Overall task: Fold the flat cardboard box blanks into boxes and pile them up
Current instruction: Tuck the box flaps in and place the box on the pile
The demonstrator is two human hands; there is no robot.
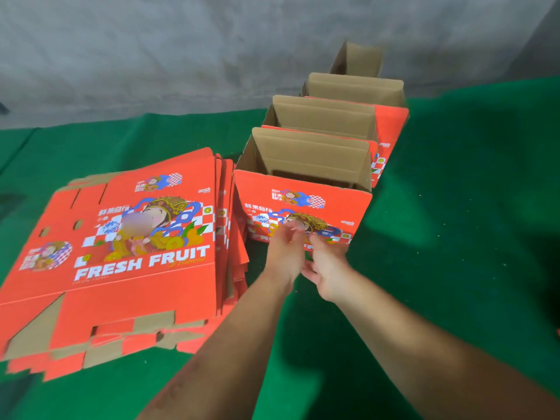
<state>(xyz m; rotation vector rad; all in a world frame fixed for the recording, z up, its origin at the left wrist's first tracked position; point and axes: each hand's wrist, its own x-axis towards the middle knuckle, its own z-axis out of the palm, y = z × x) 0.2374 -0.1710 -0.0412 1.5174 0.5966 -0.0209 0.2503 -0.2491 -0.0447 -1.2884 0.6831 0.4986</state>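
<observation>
A pile of flat red "FRESH FRUIT" box blanks (127,244) lies on the green cloth at the left. To its right stands a row of folded red boxes with open brown tops; the nearest folded box (303,195) faces me. My left hand (285,253) and my right hand (325,265) are close together just in front of that box's printed front face, fingers relaxed and holding nothing. Whether the fingertips touch the box is unclear because of motion blur. Behind it stand a second folded box (327,119) and a third folded box (357,86).
The green cloth (454,207) covers the surface and stretches wide to the right of the boxes. A grey wall (181,50) rises behind. One more open brown box (359,59) stands at the far end of the row, near the wall.
</observation>
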